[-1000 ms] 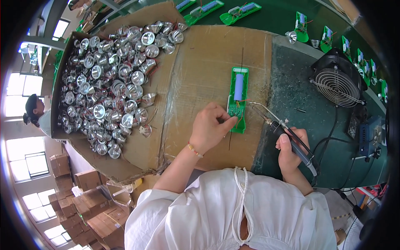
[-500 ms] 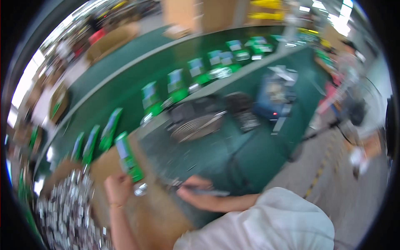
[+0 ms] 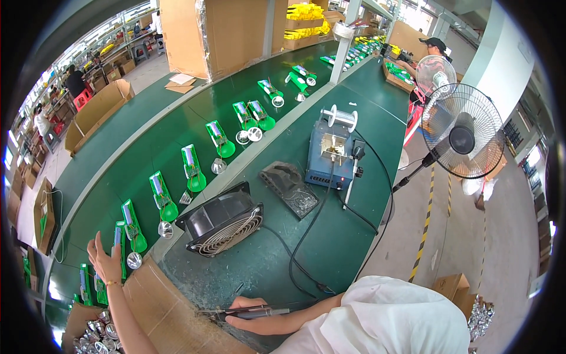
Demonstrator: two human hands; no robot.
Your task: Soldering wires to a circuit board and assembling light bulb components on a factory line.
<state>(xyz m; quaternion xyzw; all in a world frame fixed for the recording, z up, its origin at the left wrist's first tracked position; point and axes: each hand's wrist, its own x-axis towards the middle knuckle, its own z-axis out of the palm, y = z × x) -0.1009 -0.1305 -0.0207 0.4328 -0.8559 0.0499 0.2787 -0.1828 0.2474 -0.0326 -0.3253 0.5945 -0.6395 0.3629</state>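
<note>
My left hand [image 3: 106, 264] reaches over the green conveyor at the left, fingers spread. Its thumb side is next to a green plastic flashlight housing [image 3: 118, 241]; whether they touch I cannot tell. Just right of it lies another green housing [image 3: 134, 227] with a wired silver reflector cup [image 3: 134, 261]. My right hand [image 3: 253, 315] is closed round a slim dark pen-shaped tool [image 3: 272, 312] with a ribbed grey end, low above the bench. Thin dark tips point left from that hand, over the edge of a cardboard sheet [image 3: 168, 307].
A black fan [image 3: 219, 219] with a wire guard, a black stand [image 3: 290, 190] and a blue soldering station [image 3: 330, 154] with cords occupy the bench. More housings line the conveyor [image 3: 177, 121]. A box of reflectors [image 3: 97, 336] stands lower left. Beyond the bench are a pedestal fan [image 3: 463, 138] and a person [image 3: 435, 50].
My left hand has moved from the cardboard, where it was at a green housing with a reflector, leftward onto the conveyor; its fingers are now spread. My right hand still grips its tool. The view has turned.
</note>
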